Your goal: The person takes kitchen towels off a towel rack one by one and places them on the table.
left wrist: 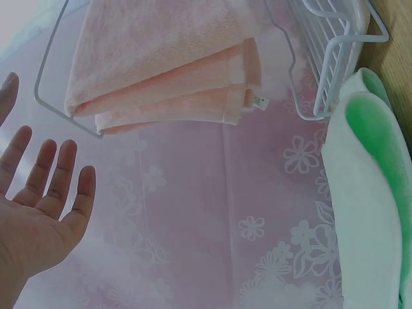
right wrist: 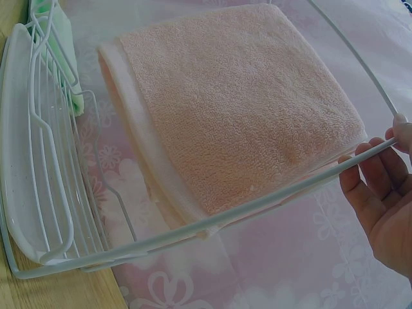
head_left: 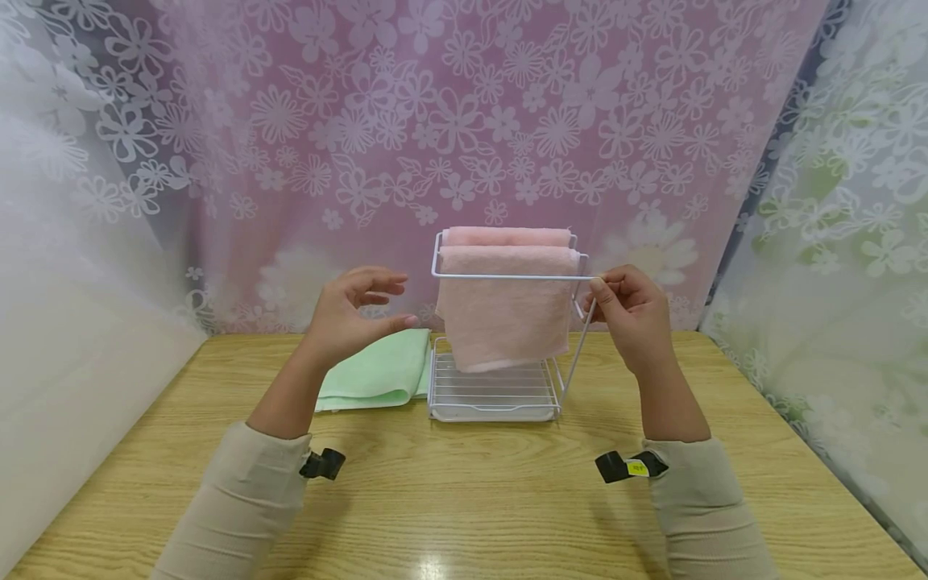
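A white wire rack [head_left: 500, 277] stands on the table, with a slatted shelf over a white tray [head_left: 478, 416] at its base. Draped over its upper bars is a folded pink towel [head_left: 506, 314], hanging in layers with a small tag visible in the left wrist view. My right hand [head_left: 634, 318] pinches the rack's top right front corner between thumb and fingers. To the left of the rack, my left hand [head_left: 355, 314] is held in the air, fingers apart and touching nothing. Below it lies a folded green towel [head_left: 380, 370], against or close to the rack's left side; contact is unclear.
The wooden table [head_left: 449, 491] extends in front of the rack. A pink flowered curtain [head_left: 406, 161] hangs behind it, with pale curtains at both sides. Black wrist cameras sit on both sleeves.
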A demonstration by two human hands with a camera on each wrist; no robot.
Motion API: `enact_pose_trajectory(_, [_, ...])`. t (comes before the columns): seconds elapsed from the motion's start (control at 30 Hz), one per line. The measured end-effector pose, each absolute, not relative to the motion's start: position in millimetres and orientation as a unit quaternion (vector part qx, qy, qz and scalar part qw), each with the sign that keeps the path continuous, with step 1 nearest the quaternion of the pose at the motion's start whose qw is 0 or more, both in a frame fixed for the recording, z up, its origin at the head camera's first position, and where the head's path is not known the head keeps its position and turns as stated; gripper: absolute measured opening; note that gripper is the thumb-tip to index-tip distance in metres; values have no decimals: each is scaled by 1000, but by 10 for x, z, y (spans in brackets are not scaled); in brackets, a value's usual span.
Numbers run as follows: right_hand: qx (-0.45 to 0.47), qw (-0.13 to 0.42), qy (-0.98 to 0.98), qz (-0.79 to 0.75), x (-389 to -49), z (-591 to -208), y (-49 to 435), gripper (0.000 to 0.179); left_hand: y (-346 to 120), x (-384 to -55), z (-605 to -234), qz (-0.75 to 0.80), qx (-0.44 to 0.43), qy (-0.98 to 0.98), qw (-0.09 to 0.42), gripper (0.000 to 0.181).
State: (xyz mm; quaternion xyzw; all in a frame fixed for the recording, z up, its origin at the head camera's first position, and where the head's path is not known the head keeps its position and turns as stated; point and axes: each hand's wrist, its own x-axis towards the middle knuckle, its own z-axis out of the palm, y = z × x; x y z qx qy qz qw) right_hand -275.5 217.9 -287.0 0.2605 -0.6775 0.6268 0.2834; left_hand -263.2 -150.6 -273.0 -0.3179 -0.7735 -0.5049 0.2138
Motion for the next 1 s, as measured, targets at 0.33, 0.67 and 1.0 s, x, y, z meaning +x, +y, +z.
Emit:
enact_pose_trajectory(0.33, [274, 282, -668, 632, -2774, -2873, 2176, 19, -1445, -2592, -2622, -505, -339, -762, 224, 48])
enact_pose_trajectory(0.67, [266, 284, -667, 635, -2764, -2879, 2174, 9, -1388, -2578, -2469, -496, -351, -761, 225, 47])
enact_pose_trajectory(1.0, [271, 282, -666, 636, -2764, -2876, 2171, 22, -1317, -2568, -2316, -474, -369, -766, 230, 45])
